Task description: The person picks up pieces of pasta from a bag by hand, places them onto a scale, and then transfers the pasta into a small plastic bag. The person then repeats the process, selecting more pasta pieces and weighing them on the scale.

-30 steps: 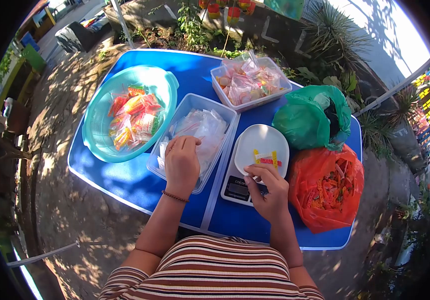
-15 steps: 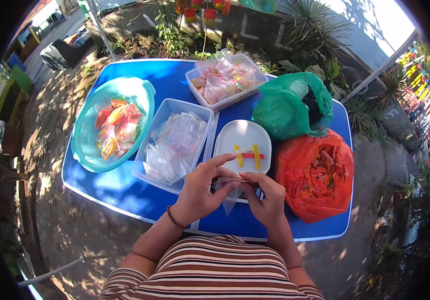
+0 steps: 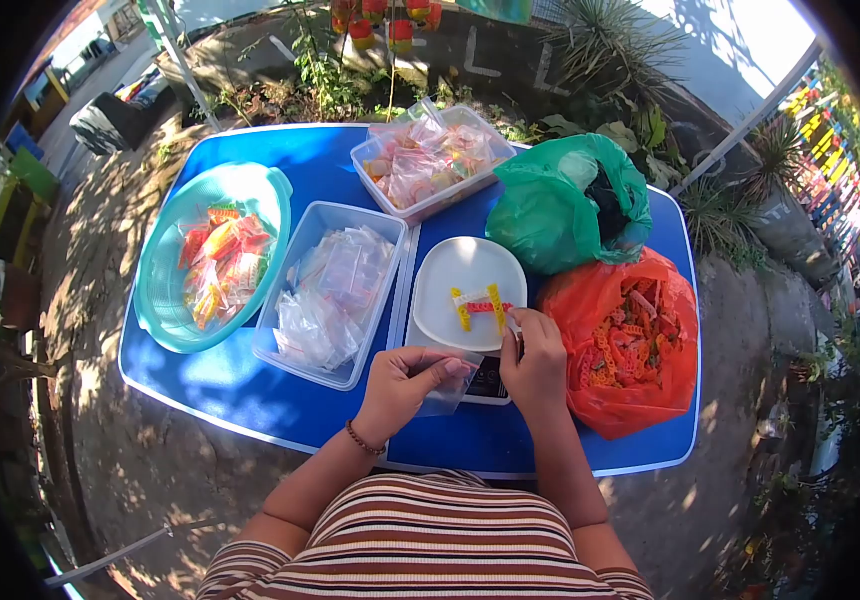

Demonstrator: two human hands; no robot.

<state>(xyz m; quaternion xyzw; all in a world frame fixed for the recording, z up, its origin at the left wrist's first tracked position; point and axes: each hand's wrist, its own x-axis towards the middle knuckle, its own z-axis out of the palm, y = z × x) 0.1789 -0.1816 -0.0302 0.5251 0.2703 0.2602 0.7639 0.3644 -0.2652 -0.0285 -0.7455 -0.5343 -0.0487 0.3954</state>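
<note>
Blue table [image 3: 220,400], pale rim, smooth top dappled with sun; near edge partly cut off by the striped shirt [image 3: 420,540].

Turquoise basin [image 3: 155,285]: oval, glossy plastic, at the table's left. Packets inside overlap; contents blur into red, orange, yellow and green.

Red bag [image 3: 605,405]: thin, crinkled plastic, mouth open on tangled orange and red pieces; lower layers hidden. Green bag [image 3: 540,220] touches it; dark interior, contents not readable.

Long clear tub [image 3: 278,345]: rectangular, holds heaped flat, filmy bags. Second tub [image 3: 425,208] behind, pinkish filled packets, individual shapes hard to separate.

Scale [image 3: 435,335]: white rounded-square pan; black panel mostly covered by bag and right hand, reading illegible.

Left hand [image 3: 390,392]: thumb and forefinger pinch the small clear bag [image 3: 446,392]; other fingers curled, partly hidden. Bag limp, see-through, over the scale's near left corner.

Right hand [image 3: 538,362]: fingertips at the pan's right side, beside the small pieces [image 3: 480,308]; cannot tell whether they grip one.

Pieces: narrow, bumpy-edged strips, two yellow, one red crossing between, one whitish above.
</note>
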